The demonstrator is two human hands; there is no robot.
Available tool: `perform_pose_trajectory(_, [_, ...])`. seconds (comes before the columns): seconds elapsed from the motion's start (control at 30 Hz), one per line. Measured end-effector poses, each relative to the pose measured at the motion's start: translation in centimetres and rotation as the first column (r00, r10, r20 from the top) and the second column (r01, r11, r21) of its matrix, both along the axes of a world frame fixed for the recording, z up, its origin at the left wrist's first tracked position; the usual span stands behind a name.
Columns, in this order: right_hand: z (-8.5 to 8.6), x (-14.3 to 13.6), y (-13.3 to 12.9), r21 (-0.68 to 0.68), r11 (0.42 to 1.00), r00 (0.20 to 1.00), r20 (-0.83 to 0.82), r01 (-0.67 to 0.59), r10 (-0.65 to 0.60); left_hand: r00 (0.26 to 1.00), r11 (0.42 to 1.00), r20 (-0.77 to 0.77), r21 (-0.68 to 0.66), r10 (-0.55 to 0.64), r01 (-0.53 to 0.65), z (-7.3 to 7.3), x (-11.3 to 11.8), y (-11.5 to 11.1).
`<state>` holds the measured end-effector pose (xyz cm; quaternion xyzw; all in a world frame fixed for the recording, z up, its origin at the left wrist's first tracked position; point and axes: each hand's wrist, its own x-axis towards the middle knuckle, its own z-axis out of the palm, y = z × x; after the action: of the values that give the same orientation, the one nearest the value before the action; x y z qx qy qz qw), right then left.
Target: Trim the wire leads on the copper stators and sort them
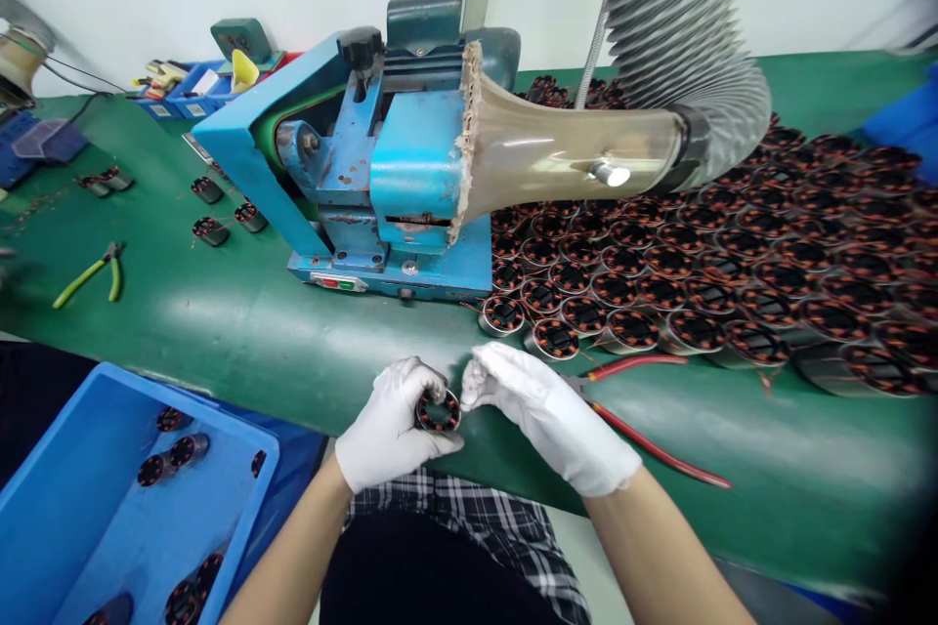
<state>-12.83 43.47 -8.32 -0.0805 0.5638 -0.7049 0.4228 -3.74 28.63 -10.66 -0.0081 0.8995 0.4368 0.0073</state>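
Note:
My left hand (396, 422), in a white glove, wraps its thumb and fingers round a motor stator (442, 426), a short metal cylinder with a black ring and copper windings inside. The stator's open end faces up toward me, over the table's near edge. Close by on its right is my right hand (542, 410), also gloved, with fingers pinched together at the stator's rim. Whatever lies between those fingertips is too small to make out. Red-handled pliers (660, 449) lie beside the right hand, their jaws partly hidden behind it.
A blue belt machine (421, 156) with a ribbed suction hose (681, 39) stands ahead. Many stators (693, 327) crowd the green table (220, 312) on the right. Green-handled cutters (92, 275) lie at left. Below them, a blue bin (256, 454) holds several stators.

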Motion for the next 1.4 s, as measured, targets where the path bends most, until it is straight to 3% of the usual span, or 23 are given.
perform_pose_trajectory(0.2, [0.3, 0.9, 1.0, -0.068, 0.995, 0.997, 0.034, 0.070, -0.068, 1.000, 0.998, -0.011, 0.057, 0.006, -0.005, -0.2, 0.0, 0.0])
perform_pose_trajectory(0.3, [-0.7, 1.0, 1.5, 0.128, 0.985, 0.990, -0.094, 0.117, -0.105, 0.999, 0.993, -0.013, 0.112, 0.051, -0.049, -0.4, 0.1, 0.0])
perform_pose_trajectory(0.37, [-1.4, 1.1, 1.9, 0.313, 0.948, 0.963, -0.269, 0.053, 0.035, 0.997, 0.988, 0.007, 0.131, 0.077, -0.077, -0.4, 0.1, 0.0])
perform_pose_trajectory(0.47, [-2.2, 1.5, 2.1, 0.483, 0.875, 0.799, -0.541, 0.038, 0.264, 0.997, 0.987, 0.021, 0.140, 0.071, -0.073, -0.4, 0.1, 0.0])
perform_pose_trajectory(0.57, [-3.0, 1.5, 1.4, 0.536, 0.830, 0.569, -0.735, 0.153, 0.370, 0.998, 0.989, 0.021, 0.134, 0.051, -0.054, -0.3, 0.0, 0.0])
perform_pose_trajectory(0.63, [-3.5, 1.0, 0.8, 0.562, 0.802, 0.504, -0.762, 0.203, 0.407, 0.999, 0.991, 0.024, 0.129, 0.041, -0.044, -0.3, 0.0, 0.0])
perform_pose_trajectory(0.73, [-3.7, -0.1, 0.6, 0.579, 0.775, 0.539, -0.750, 0.254, 0.384, 0.999, 0.992, 0.031, 0.125, 0.030, -0.033, -0.4, 0.0, -0.1])
perform_pose_trajectory(0.8, [-3.3, -0.4, 1.3, 0.539, 0.781, 0.577, -0.762, 0.317, 0.292, 0.998, 0.993, 0.055, 0.116, 0.029, -0.036, -0.4, 0.1, -0.3])
perform_pose_trajectory(0.9, [-2.4, 0.4, 3.0, 0.412, 0.819, 0.510, -0.842, 0.398, 0.175, 0.998, 1.000, 0.055, 0.026, 0.001, -0.002, -0.6, 0.4, -0.6])
perform_pose_trajectory(1.0, [-2.2, 2.2, 3.9, 0.406, 0.884, 0.346, -0.884, 0.231, 0.315, 0.995, 0.984, -0.038, -0.158, -0.088, 0.081, -0.9, 0.6, -0.8])
perform_pose_trajectory(1.1, [-2.8, 3.5, 3.6, 0.505, 0.852, 0.270, -0.846, 0.134, 0.459, 0.991, 0.966, -0.065, -0.237, -0.121, 0.102, -1.1, 0.7, -0.9])
perform_pose_trajectory(1.2, [-3.0, 3.7, 3.0, 0.560, 0.823, 0.261, -0.811, 0.089, 0.523, 0.993, 0.978, -0.044, -0.183, -0.112, 0.102, -0.8, 1.0, -1.0])
perform_pose_trajectory(1.33, [-1.7, 3.5, 3.0, 0.520, 0.852, 0.162, -0.848, 0.064, 0.505, 0.994, 0.989, 0.004, -0.095, -0.113, 0.113, 0.8, 1.4, -0.8])
perform_pose_trajectory(1.4, [-0.8, 3.6, 3.2, 0.504, 0.861, 0.153, -0.859, 0.072, 0.489, 0.989, 0.988, 0.023, -0.052, -0.145, 0.146, 1.8, 1.5, -0.5])
